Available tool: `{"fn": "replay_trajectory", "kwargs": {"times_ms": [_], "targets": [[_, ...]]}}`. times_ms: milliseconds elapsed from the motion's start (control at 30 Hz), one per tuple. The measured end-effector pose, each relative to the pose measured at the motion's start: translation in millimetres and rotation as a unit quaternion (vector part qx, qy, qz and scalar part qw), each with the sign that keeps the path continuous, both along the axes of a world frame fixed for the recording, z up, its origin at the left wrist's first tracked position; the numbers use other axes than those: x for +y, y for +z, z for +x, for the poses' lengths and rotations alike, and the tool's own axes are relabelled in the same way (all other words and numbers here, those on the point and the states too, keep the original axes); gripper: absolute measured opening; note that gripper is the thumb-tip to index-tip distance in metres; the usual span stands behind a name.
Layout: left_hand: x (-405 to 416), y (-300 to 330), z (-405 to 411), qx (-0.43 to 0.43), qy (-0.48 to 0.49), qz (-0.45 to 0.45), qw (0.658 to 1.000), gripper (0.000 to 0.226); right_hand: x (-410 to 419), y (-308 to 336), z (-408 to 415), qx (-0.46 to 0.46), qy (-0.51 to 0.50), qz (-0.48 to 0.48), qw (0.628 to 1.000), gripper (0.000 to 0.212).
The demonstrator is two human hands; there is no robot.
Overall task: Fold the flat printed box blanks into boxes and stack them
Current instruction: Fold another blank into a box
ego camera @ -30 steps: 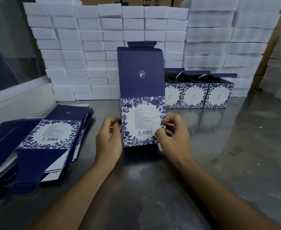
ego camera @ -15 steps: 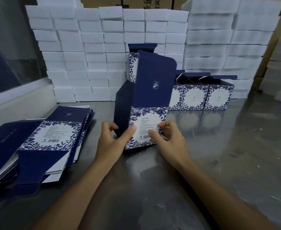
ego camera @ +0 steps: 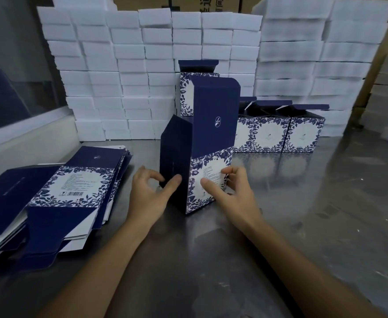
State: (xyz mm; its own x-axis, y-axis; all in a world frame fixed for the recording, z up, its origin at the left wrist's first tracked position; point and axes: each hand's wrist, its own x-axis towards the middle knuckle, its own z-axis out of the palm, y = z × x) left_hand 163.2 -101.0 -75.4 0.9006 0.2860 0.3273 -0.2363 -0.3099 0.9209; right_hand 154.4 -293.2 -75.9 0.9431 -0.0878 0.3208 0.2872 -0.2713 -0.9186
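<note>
The half-opened box blank (ego camera: 202, 157) is pinched between the left hand (ego camera: 151, 196) and right hand (ego camera: 232, 193); uneven squeezing may crease a panel or collapse it.

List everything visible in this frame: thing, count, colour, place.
Held blank: one, navy with blue-and-white floral print, upright at table centre, partly opened.
Flat blanks: one pile, same print, table left.
Folded boxes: at least three in a row, lids open, behind right of the held blank.
Foam blocks: many, white, stacked along the back.
Cardboard cartons: brown, behind the foam; count unclear.
Table: one, grey metal.
Left hand: pinches the blank's navy side.
Right hand: grips its printed side.
</note>
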Motion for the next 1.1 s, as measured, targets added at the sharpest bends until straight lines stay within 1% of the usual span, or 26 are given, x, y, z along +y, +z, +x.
{"fn": "replay_trajectory", "kwargs": {"times_ms": [100,133,167,267,333,367,433,500,533,633,700,767,833,867,967,1033,1100], "targets": [[5,4,-2,0.020,-0.048,-0.067,0.996,0.084,-3,0,1,-0.006,0.011,0.011,1.000,0.069],[5,5,-3,0.019,-0.063,-0.069,0.995,0.093,-3,1,1,-0.007,0.017,0.018,1.000,0.071],[4,5,-3,0.013,-0.070,-0.058,0.996,0.094,-2,1,1,-0.006,0.026,0.027,0.999,0.073],[1,3,-3,0.000,-0.071,-0.011,0.997,0.079,-2,5,-1,0.010,0.067,0.041,0.997,0.085],[2,3,-4,0.001,-0.088,-0.010,0.996,0.078,-2,8,-3,0.017,0.083,0.060,0.995,0.090],[3,3,-5,0.001,-0.098,-0.020,0.995,0.079,-1,9,-4,0.019,0.088,0.078,0.993,0.089],[4,6,-7,0.002,-0.125,-0.035,0.991,0.078,0,10,-5,0.018,0.092,0.112,0.989,0.078],[3,11,-11,0.002,-0.164,-0.023,0.986,0.082,0,10,-3,0.015,0.095,0.132,0.987,0.068],[3,12,-12,0.003,-0.184,-0.017,0.983,0.084,-1,9,-2,0.019,0.097,0.142,0.985,0.066],[1,12,-15,0.009,-0.211,-0.006,0.977,0.072,-3,10,2,0.048,0.102,0.185,0.976,0.074],[-1,11,-14,0.007,-0.197,0.017,0.980,0.073,-5,11,4,0.050,0.108,0.204,0.972,0.068],[-3,10,-13,-0.001,-0.172,0.028,0.985,0.090,-5,14,4,0.057,0.096,0.210,0.971,0.055],[-6,10,-13,-0.031,-0.147,0.048,0.988,0.107,-3,17,2,0.060,0.050,0.212,0.974,0.042],[-7,10,-14,-0.051,-0.130,0.062,0.988,0.112,-3,18,1,0.060,0.028,0.211,0.975,0.043],[-11,11,-16,-0.109,-0.040,0.110,0.987,0.124,1,19,-2,0.054,0.005,0.186,0.981,0.057],[-12,11,-17,-0.161,0.025,0.155,0.974,0.128,3,16,-3,0.046,-0.009,0.147,0.988,0.055],[-15,13,-18,-0.198,0.078,0.209,0.954,0.128,6,17,-5,0.035,0.014,0.120,0.992,0.049]]}}
